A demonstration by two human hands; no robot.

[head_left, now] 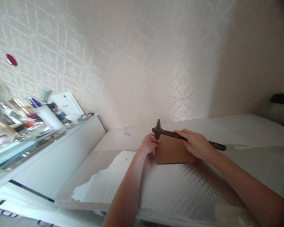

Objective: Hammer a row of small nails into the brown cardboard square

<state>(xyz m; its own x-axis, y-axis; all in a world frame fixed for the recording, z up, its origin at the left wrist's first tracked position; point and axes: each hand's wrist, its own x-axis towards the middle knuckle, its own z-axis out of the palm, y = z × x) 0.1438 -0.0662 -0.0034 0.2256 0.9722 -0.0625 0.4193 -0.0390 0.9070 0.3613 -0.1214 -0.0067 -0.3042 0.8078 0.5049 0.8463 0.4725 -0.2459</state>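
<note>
My right hand (198,143) is wrapped round the handle of a dark hammer (170,134), over a brown board (175,154). The hammer lies nearly level, its head just above the board's upper left corner. At that corner my left hand (148,144) is closed, fingertips pinched together beneath the hammer head. What the fingertips hold, if anything, is too small to make out. Rows of small dark dots mark the board near its top edge. The board rests on silvery padded wrap (175,183).
Several tiny metal bits (126,133) lie on the white tabletop (137,130) near the wall. On the left stands a white cabinet (68,151), its top crowded with bottles, tubes and a white box (67,104). A patterned wall (137,63) rises behind the table.
</note>
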